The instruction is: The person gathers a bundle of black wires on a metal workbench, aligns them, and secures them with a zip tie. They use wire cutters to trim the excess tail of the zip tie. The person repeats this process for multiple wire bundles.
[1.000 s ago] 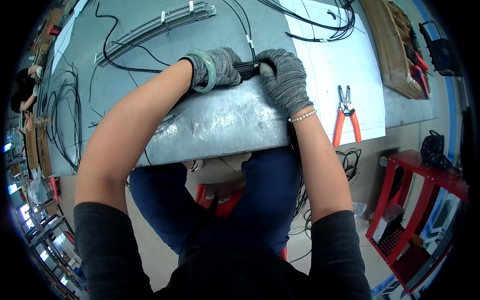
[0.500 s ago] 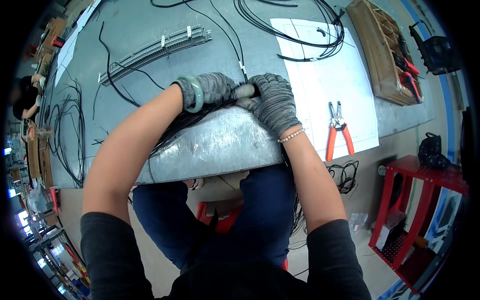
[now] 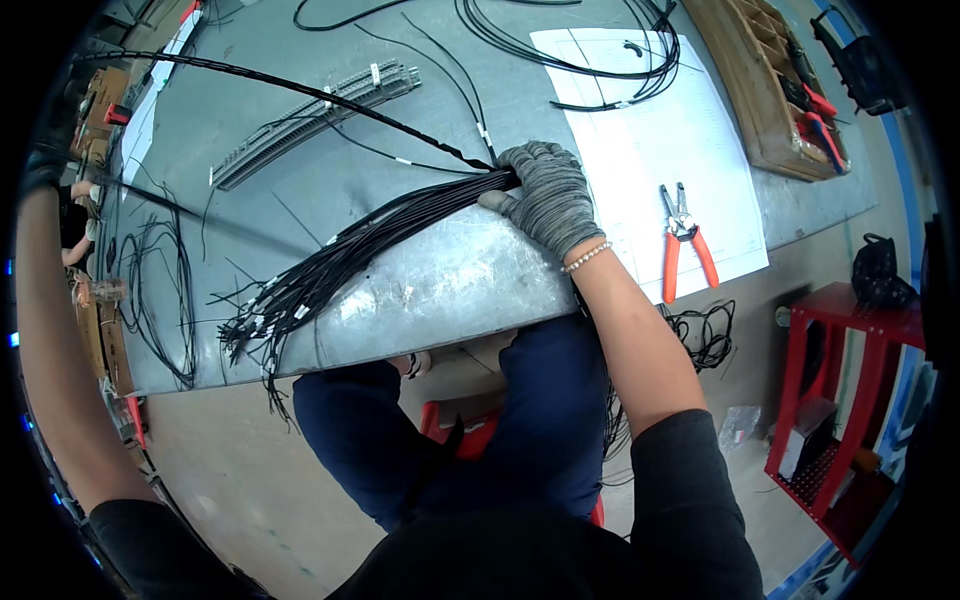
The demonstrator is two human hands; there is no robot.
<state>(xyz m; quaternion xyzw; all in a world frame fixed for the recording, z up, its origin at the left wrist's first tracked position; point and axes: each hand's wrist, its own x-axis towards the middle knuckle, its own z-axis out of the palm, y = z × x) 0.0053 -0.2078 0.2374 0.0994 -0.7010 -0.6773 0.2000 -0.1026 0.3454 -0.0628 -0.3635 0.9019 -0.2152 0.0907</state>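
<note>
A thick bundle of black wires [image 3: 400,215] with white labels lies across the table, its loose ends fanned out near the front edge. My right hand [image 3: 548,195], in a grey knit glove, is closed around the bundle's right end. From that grip a twisted black strand [image 3: 290,82] runs taut up to the far left. My left hand [image 3: 45,160] is at the dark left rim, where that strand leads; its fingers are hardly visible. A blurred black length [image 3: 165,198] trails from near it toward the table.
Beyond the bundle lies a grey terminal strip [image 3: 320,118]. Wire strippers with orange handles [image 3: 685,245] rest on white paper sheets [image 3: 640,150]. Coiled wires [image 3: 600,75] lie farther back, and a wooden tool box [image 3: 770,100] stands at right. A red metal stand [image 3: 850,310] is beside the table.
My left hand has left the bundle and swung far left, drawing the twisted strand out across the table. My right hand stays on the bundle, whose fanned ends now show.
</note>
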